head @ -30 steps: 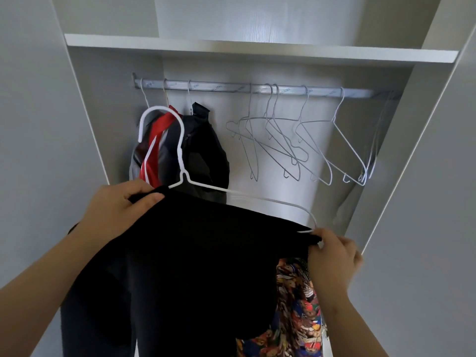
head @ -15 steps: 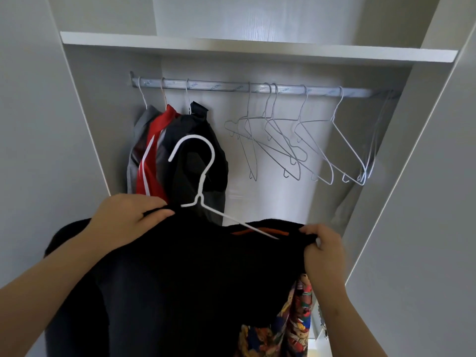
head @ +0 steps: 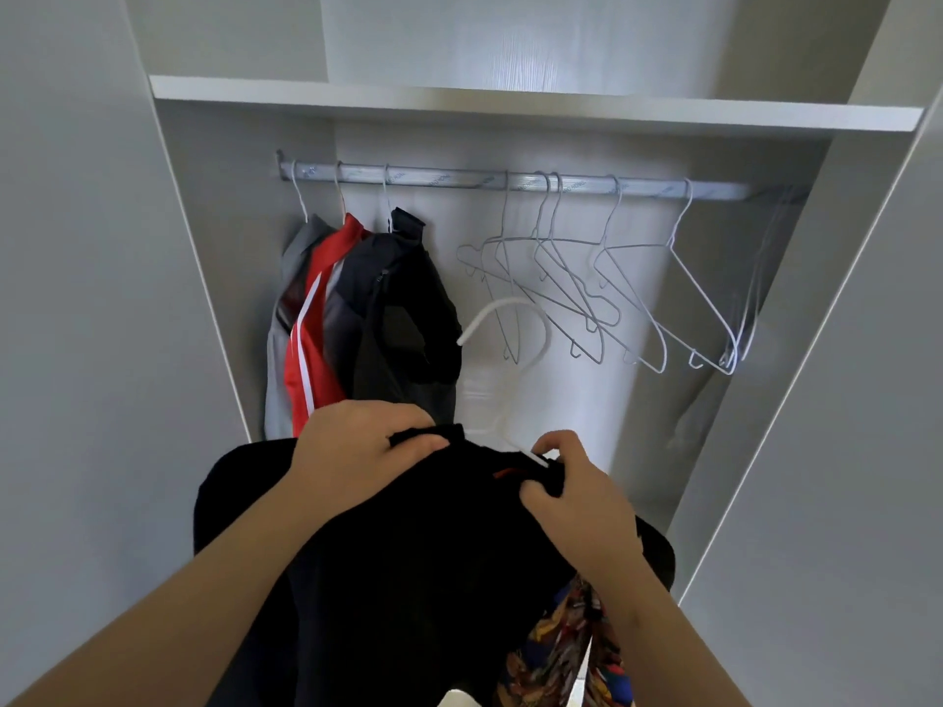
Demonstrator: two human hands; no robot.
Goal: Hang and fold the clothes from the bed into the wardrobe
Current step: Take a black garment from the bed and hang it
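I stand at the open wardrobe holding a black garment (head: 408, 579) on a white hanger (head: 515, 359), whose hook sticks up above the fabric. My left hand (head: 357, 451) grips the garment's top edge left of the hook. My right hand (head: 571, 487) pinches the collar and the hanger wire on the right. The grey hanging rail (head: 510, 181) runs across above. At its left hang three garments: a grey one (head: 286, 308), a red one with white stripes (head: 314, 349) and a black one (head: 408, 308).
Several empty wire hangers (head: 612, 298) hang along the middle and right of the rail. A white shelf (head: 510, 104) lies above it. Grey wardrobe panels stand left (head: 102, 298) and right (head: 842, 400). A colourful patterned cloth (head: 566, 650) shows below the black garment.
Both hands have come closer together at the garment's collar. The white hanger's hook has shifted right and the black fabric now covers more of the hanger's wire.
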